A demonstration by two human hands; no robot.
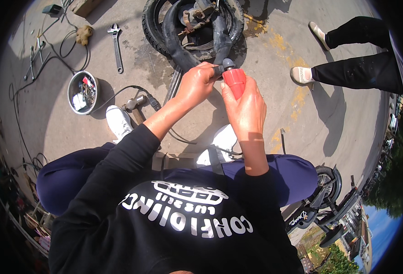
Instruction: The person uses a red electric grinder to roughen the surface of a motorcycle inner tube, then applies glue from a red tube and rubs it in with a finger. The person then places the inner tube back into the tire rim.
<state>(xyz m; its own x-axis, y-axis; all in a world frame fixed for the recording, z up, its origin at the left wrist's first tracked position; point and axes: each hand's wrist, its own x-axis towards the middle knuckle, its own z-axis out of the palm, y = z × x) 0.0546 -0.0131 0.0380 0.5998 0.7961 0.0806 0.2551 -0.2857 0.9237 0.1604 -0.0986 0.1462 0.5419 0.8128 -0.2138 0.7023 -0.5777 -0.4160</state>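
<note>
My right hand (244, 109) is wrapped around a red handheld power tool (234, 82) with a dark rounded head (228, 63) at its far end. My left hand (198, 80) pinches a section of a black rubber inner tube (181, 51), right beside that head. Whether the head touches the rubber I cannot tell. The tube hangs partly out of a wheel with a treaded tyre (155, 36), which lies on the concrete ahead of me. Rusty brake parts (188, 22) show at the wheel's hub. My fingers hide part of the held rubber.
An adjustable wrench (116, 49) lies left of the wheel. Nearer are a metal bucket (70, 85) of small parts, a hammer (138, 108) and a cable connector (152, 100). Cords trail across the left floor. Another person's legs (355, 70) stand at right; a motorbike (324, 202) is behind.
</note>
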